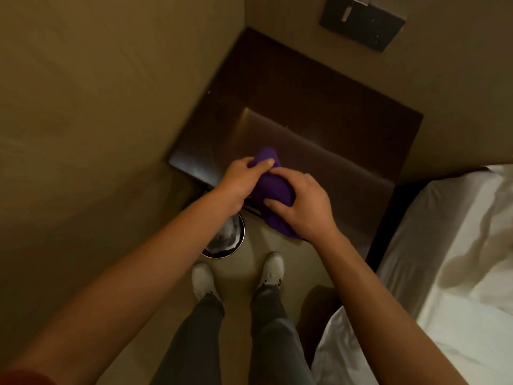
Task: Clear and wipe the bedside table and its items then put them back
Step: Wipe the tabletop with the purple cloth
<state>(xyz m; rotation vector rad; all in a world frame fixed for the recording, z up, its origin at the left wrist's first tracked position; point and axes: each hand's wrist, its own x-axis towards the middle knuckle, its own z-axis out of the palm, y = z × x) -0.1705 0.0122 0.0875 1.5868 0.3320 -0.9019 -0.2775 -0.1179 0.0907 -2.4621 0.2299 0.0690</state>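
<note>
Both hands hold a bunched purple cloth [273,187] over the front edge of the dark bedside table [319,112]: the left hand [241,179] grips its far end, the right hand [302,204] its near part. A bin [224,240] stands below, and a white bed [458,259] lies to the right.

Desk [319,107]: dark top surface bare across the rear and right portions; open passage there for a grip. Rear and left sides closed off by walls meeting at the corner. A wall plate [363,22] is mounted above the rear edge. Right side bounded by the bed [458,232], set just beside the desk. Front approach narrowed at floor level by a round bin [222,243] near the front left corner and the person's shoes [273,266]. Both hands and a purple cloth [273,187] occupy the front edge.
</note>
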